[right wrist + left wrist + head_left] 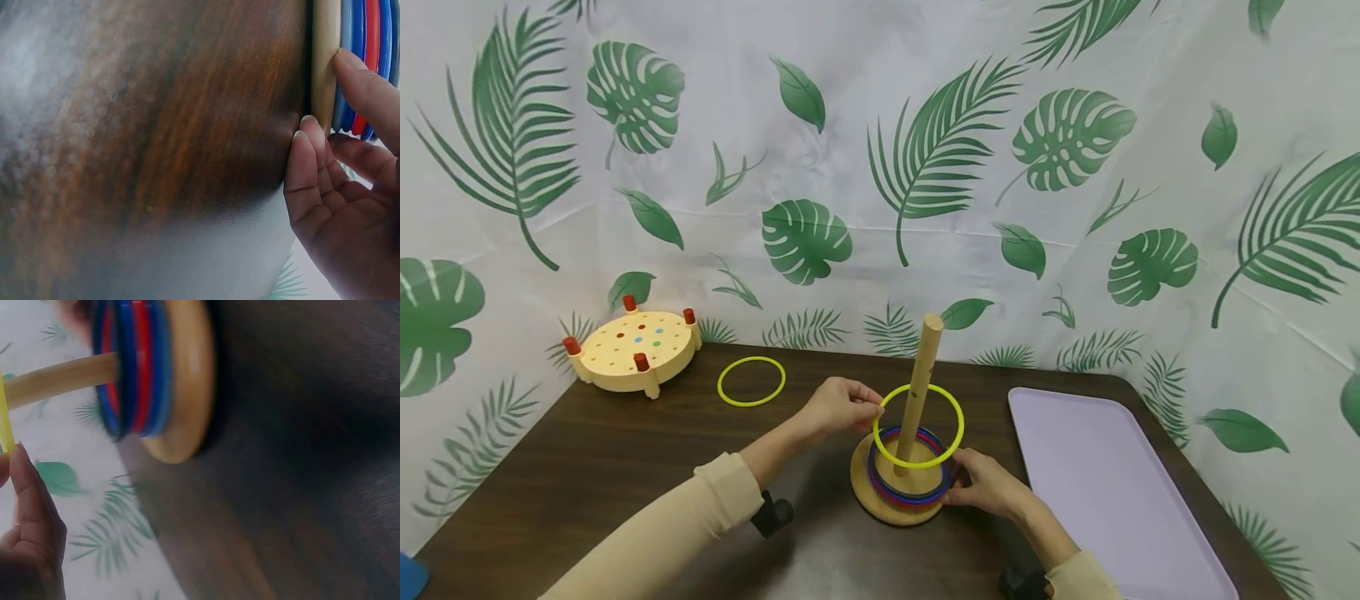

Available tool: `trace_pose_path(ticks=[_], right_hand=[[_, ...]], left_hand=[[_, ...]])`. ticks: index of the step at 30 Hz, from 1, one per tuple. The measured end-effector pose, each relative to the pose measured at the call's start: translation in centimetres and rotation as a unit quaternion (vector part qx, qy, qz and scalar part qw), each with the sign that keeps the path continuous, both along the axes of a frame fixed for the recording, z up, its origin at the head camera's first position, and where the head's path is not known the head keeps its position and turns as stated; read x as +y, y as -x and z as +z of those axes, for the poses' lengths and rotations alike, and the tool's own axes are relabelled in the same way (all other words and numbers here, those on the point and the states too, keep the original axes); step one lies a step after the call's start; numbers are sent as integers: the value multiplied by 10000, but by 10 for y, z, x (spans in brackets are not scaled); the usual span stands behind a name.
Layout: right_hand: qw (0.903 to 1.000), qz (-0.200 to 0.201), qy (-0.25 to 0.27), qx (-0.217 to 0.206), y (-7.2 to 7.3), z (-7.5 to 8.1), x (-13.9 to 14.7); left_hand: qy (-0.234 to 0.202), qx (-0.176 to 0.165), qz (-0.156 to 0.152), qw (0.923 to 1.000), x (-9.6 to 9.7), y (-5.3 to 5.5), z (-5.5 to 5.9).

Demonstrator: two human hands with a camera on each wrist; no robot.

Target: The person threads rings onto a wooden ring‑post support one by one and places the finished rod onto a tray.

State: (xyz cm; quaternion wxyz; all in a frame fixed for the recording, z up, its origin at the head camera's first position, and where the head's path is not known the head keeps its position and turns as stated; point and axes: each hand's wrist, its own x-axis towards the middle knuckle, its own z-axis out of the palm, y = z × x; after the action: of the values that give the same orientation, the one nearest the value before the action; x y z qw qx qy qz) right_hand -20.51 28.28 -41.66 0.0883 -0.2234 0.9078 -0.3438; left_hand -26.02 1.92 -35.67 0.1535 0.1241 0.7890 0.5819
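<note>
A yellow ring (961,429) is pinched at its left side by the thumb and fingertips of my left hand (841,406). In the head view it encircles the upright wooden peg (922,358), above the stacked rings. Blue, red and dark rings (880,483) lie around the foot of the peg on a round wooden base (862,492). My right hand (988,483) is at the right side of the stack. In the right wrist view its thumb and index finger touch the edge of the base (325,75) and the lowest rings (357,94).
Another yellow ring (721,390) lies flat on the dark table (647,467). Behind it to the left stands a round cream stand (651,367) with red-tipped legs. A lilac tray (1097,467) is on the right. Leaf-patterned cloth (850,167) hangs behind the table.
</note>
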Motion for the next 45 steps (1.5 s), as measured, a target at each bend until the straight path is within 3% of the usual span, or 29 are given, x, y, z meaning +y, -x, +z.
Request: trace_pose_path(ticks=[5, 10, 22, 31, 45], right_hand=[[10000, -27, 67, 9, -2, 0, 0], [9999, 1, 101, -7, -3, 0, 1], [9999, 103, 105, 90, -5, -2, 3], [9997, 172, 104, 120, -7, -3, 5], [9997, 205, 51, 119, -6, -4, 8]], left_hand=[[300, 12, 82, 9995, 3, -2, -17], [437, -40, 189, 9989, 6, -3, -25], [622, -179, 278, 9975, 12, -8, -34], [703, -128, 316, 9969, 14, -15, -34], [616, -247, 339, 9972, 15, -17, -39]])
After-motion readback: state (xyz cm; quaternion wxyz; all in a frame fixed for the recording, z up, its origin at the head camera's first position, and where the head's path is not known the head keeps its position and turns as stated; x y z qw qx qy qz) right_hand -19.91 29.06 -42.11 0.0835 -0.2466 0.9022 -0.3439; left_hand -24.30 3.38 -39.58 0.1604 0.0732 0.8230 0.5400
